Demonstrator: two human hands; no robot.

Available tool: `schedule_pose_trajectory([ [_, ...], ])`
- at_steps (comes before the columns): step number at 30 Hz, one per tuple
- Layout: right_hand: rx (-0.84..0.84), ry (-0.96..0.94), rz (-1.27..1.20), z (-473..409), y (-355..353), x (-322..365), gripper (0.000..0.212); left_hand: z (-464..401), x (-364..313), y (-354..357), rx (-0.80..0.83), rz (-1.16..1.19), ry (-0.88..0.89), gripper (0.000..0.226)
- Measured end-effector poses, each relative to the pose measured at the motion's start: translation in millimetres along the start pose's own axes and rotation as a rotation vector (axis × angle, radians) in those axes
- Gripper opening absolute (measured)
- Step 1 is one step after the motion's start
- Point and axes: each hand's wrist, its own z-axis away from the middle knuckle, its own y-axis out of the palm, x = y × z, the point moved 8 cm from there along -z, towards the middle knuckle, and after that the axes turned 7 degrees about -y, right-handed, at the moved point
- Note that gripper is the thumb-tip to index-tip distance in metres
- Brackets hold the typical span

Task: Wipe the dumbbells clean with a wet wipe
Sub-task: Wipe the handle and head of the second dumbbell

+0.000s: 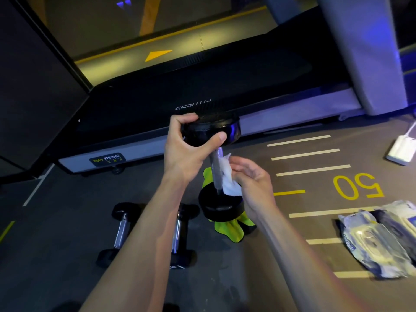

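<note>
Head: upright dumbbell btwn hands, wipe on handle, treadmill edge near.

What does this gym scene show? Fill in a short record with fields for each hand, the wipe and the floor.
left hand: grips top head of upright dumbbell
right hand: presses wet wipe against the handle
dumbbell base: on green cloth
floor: two smaller dumbbells lying flat; wipe packs at right
behind: treadmill

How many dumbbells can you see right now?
3. One upright dumbbell stands on end on the yellow-green cloth, gripped by the left hand. Two smaller ones lie on the floor, partly behind the left forearm.
</note>
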Motion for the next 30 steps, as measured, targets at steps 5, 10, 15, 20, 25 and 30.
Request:
schedule_pose_trajectory([
  [5,0.083,-0.023,0.146,1.6,11.0,-6.1,0.034,0.0,-0.2,1.7,0.005,-0.017,0.009,0.066],
  [10,0.101,-0.125,0.472,0.9,27.9,-11.3,0.023,0.6,0.6,1.4,0.005,-0.019,0.012,0.066],
  [15,0.350,-0.037,0.472,-18.2,43.1,-16.9,0.027,1.5,-1.2,2.0,0.002,-0.007,0.023,0.067],
  [20,0.518,0.019,0.474,-25.2,47.5,-25.8,0.009,2.3,0.0,1.7,0.001,0.009,0.023,0.069],
  [25,0.165,-0.105,0.714,-9.9,43.7,-24.2,0.029,5.2,-5.1,3.7,-0.007,-0.013,0.039,0.071],
  [30,0.054,0.090,0.203,23.4,46.9,-18.1,0.016,4.4,-2.5,3.0,-0.030,-0.023,0.029,0.067],
])
